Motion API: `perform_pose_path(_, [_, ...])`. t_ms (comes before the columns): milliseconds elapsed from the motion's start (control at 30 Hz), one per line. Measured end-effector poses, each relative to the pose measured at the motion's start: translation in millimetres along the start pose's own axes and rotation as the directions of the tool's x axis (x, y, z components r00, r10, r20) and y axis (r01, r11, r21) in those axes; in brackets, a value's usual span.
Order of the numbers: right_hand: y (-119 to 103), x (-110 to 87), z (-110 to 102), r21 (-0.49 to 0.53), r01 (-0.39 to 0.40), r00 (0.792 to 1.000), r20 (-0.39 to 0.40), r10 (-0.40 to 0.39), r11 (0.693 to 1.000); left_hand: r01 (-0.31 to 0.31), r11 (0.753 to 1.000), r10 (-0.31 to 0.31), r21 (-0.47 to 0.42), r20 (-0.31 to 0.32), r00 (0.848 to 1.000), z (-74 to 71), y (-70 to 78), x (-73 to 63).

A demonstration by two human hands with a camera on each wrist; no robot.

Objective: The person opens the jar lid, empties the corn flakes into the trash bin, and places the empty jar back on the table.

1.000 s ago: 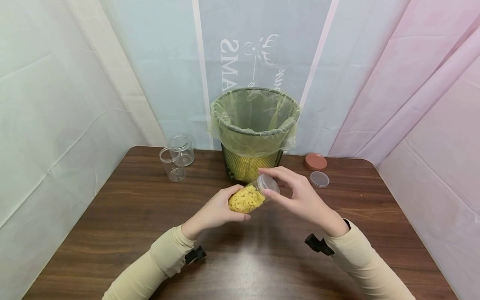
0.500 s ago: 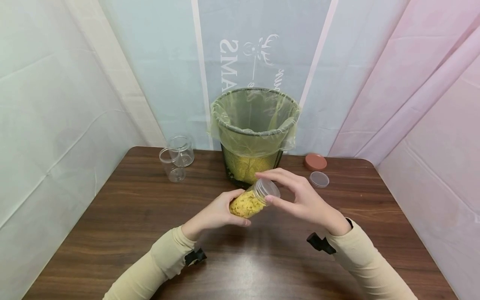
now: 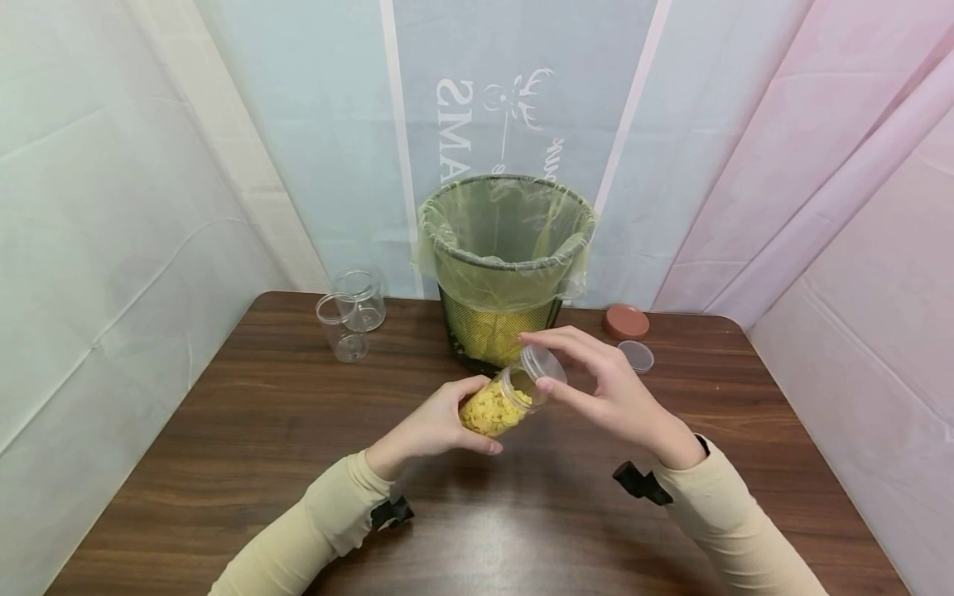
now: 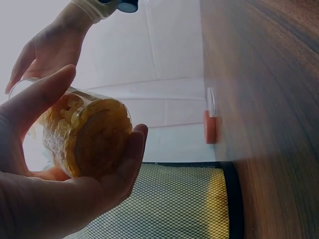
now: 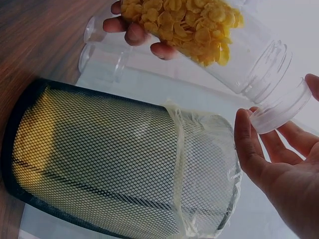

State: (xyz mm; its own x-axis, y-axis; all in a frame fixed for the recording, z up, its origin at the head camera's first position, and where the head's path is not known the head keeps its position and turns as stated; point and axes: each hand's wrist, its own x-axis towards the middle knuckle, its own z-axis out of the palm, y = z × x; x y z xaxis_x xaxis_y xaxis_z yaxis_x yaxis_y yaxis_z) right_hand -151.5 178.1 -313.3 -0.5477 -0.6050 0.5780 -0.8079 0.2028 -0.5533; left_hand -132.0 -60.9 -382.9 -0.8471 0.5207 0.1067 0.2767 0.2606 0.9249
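My left hand (image 3: 432, 422) grips a clear plastic jar (image 3: 498, 406) by its body, tilted with its mouth up and to the right. Yellow flakes that look like corn flakes (image 5: 184, 25) fill the lower part of the jar. In the right wrist view the threaded neck shows bare. My right hand (image 3: 607, 389) pinches a clear screw lid (image 5: 281, 107) by its rim, thumb on one side and fingers on the other. The lid stands at a slant just off the mouth. From the left wrist view, the jar's base (image 4: 102, 139) faces the camera.
Behind the hands stands a black mesh bin (image 3: 507, 290) with a thin yellowish liner over its rim and something yellow low inside. Two clear jars without lids (image 3: 350, 339) stand at the back left. A reddish-brown lid (image 3: 627, 321) and a clear lid (image 3: 635, 356) lie at the right.
The lid has come off the jar's neck, moving up and right with my right hand. My left hand holds the jar nearly in place, slightly lower.
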Motion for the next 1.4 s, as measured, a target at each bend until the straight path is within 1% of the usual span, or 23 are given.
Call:
perform_pose_path(133, [2,-2.4,-3,-0.007,-0.033,0.999,-0.008,0.033,0.999,0.003,0.999,-0.004,-0.043,-0.017,1.0,0.4,-1.7,-0.4])
perform_pose_path(333, [6,-7.9,-8,-0.054,-0.128,0.992,-0.02,0.127,0.99,0.014,0.997,-0.019,-0.072,-0.063,0.998,-0.6,-1.8,-0.6])
perform_pose_path(467, [11,-12.5,-9,-0.028,-0.171,0.985,-0.031,0.17,0.985,0.025,0.996,-0.032,-0.085,-0.087,0.996,-1.5,-0.7,-1.1])
perform_pose_path(567, [17,-17.2,-9,-0.005,-0.178,0.983,-0.054,0.177,0.984,0.033,0.994,-0.044,-0.107,-0.096,0.994,-2.0,-1.2,-1.2])
perform_pose_path(700, [23,-21.6,-8,-0.016,-0.15,0.984,-0.102,0.147,0.989,0.031,0.99,-0.046,-0.137,-0.108,0.993,-2.8,-3.2,-1.4])
perform_pose_path(800, [21,-21.6,-8,-0.04,-0.119,0.984,-0.139,0.113,0.992,0.028,0.985,-0.048,-0.169,-0.115,0.992,-3.4,-4.2,-2.0])
perform_pose_path(867, [17,-21.3,-9,-0.055,-0.117,0.982,-0.156,0.108,0.992,0.028,0.982,-0.051,-0.186,-0.12,0.991,-3.7,-4.7,-2.4])
perform_pose_path(967, [12,-22.1,-11,-0.077,-0.151,0.978,-0.159,0.138,0.985,0.04,0.977,-0.069,-0.208,-0.138,0.988,-3.9,-5.1,-2.8])
perform_pose_path(1100, [14,-27.1,-13,-0.12,-0.203,0.971,-0.15,0.184,0.972,0.058,0.967,-0.101,-0.249,-0.163,0.982,-4.9,-5.9,-3.5])
perform_pose_path(1200, [19,-32.8,-13,-0.158,-0.222,0.968,-0.154,0.198,0.962,0.068,0.958,-0.119,-0.28,-0.166,0.979,-5.9,-6.7,-4.1])
perform_pose_path(1400, [36,-46.6,-14,-0.193,-0.264,0.957,-0.177,0.231,0.945,0.075,0.959,-0.127,-0.272,-0.176,0.976,-8.5,-8.0,-5.6])
